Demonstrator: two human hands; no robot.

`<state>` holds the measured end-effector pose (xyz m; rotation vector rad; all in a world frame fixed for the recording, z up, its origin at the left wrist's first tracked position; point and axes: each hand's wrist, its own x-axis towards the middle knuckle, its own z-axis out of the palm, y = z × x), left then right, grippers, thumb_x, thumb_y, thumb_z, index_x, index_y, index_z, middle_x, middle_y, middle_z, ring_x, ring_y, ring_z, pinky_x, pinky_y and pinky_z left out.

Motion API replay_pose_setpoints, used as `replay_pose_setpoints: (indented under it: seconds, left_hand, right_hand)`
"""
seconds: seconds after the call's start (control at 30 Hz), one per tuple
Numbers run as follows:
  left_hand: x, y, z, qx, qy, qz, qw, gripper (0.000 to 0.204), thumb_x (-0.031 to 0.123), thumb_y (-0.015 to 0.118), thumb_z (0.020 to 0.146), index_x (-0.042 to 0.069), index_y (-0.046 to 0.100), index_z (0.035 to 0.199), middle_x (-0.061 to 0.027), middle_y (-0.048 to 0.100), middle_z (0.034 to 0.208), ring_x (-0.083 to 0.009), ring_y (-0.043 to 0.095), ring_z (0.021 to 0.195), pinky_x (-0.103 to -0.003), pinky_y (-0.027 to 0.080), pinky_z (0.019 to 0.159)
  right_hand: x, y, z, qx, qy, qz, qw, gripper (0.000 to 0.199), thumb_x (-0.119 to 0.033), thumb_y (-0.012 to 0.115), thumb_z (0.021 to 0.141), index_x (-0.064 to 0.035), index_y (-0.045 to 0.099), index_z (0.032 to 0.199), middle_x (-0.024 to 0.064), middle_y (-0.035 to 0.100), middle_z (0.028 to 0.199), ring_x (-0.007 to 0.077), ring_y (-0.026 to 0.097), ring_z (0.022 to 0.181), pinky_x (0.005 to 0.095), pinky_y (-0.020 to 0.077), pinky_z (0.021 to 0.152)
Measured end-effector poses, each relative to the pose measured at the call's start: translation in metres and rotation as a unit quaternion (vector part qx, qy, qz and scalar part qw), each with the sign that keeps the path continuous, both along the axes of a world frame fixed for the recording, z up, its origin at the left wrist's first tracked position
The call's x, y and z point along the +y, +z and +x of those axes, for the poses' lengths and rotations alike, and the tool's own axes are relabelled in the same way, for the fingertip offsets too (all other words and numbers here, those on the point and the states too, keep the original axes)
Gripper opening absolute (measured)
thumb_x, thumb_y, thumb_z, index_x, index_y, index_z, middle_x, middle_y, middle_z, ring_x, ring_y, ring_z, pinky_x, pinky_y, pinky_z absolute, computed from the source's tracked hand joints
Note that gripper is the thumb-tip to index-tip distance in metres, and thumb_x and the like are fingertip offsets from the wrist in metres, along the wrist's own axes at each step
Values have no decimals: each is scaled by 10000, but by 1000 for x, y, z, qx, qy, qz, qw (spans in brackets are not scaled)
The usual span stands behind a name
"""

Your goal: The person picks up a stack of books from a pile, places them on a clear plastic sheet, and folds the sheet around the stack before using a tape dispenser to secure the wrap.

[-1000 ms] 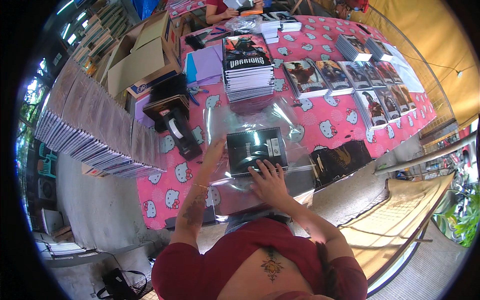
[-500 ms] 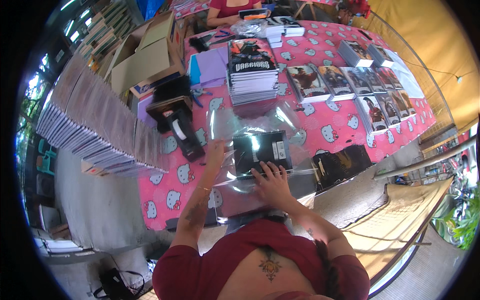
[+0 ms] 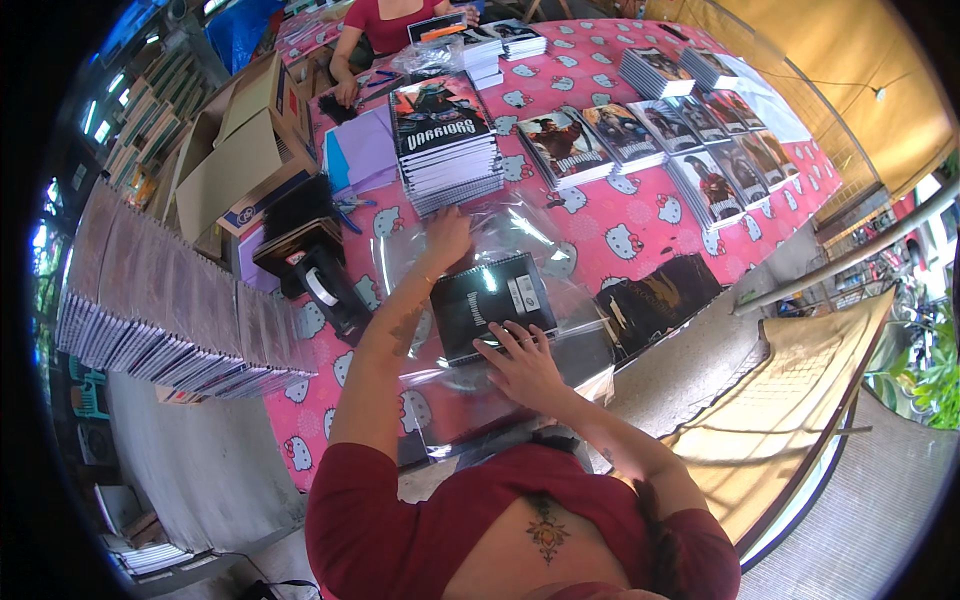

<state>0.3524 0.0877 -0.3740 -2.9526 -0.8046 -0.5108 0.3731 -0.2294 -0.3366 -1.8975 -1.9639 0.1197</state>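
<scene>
A black spiral-bound notebook [image 3: 478, 318] with a white label lies face down on a sheet of clear plastic film [image 3: 540, 235] in front of me. My right hand [image 3: 522, 365] rests on the notebook's near right part, fingers spread flat. Beyond the notebook, my left hand [image 3: 448, 240] reaches over the film's far left part. Its fingers are curled at the film, close to a tall stack of spiral notebooks [image 3: 445, 135]; the fingertips are partly hidden. To the left of my left forearm stands a black tape dispenser [image 3: 330, 290].
Piles of illustrated notebooks [image 3: 700, 185] cover the table's right side. Tall notebook stacks [image 3: 180, 300] and an open cardboard box [image 3: 250, 150] line the left. A dark printed sheet [image 3: 660, 305] lies at the right edge. Across the table a person [image 3: 395, 25] sits.
My left hand has moved forward from the film's left side to its far part. My right hand stays on the notebook. The view has shifted a little; the person opposite has lowered one arm.
</scene>
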Motion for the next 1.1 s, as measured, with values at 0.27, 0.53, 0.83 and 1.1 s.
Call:
replay_pose_setpoints:
  seconds: [0.27,0.53,0.83,1.1]
  left_hand:
    - [-1,26,0,3,36,-112,993,389,194,755,752,41,599,1075,-169,688,932,-372,670,922,-488,505,786]
    - [-59,85,-37,-11,27,-268,963,227,229,754,779,80,660,922,-106,690,935,-341,660,894,-437,513,768]
    - [-172,24,-79,-155,3,-155,976,176,95,605,846,49,682,997,-136,686,1020,-355,647,972,-441,523,813]
    - [-214,21,-69,-206,102,-231,945,205,64,568,855,-10,657,1024,-197,676,1099,-365,648,1038,-446,527,891]
  right_hand:
    - [-3,-5,3,-9,10,17,1000,614,-298,672,831,-248,484,1413,110,409,1467,322,382,1349,573,280,1094]
    - [-1,-11,6,-17,26,32,999,657,-348,677,838,-221,453,1442,125,428,1450,339,390,1335,590,284,1076]
    - [3,-16,4,-22,44,29,998,641,-411,655,863,-130,480,1413,182,411,1473,383,354,1378,675,247,1061]
    - [16,-18,25,44,55,43,997,381,-285,646,881,-65,623,1191,173,584,1300,313,441,1349,653,333,986]
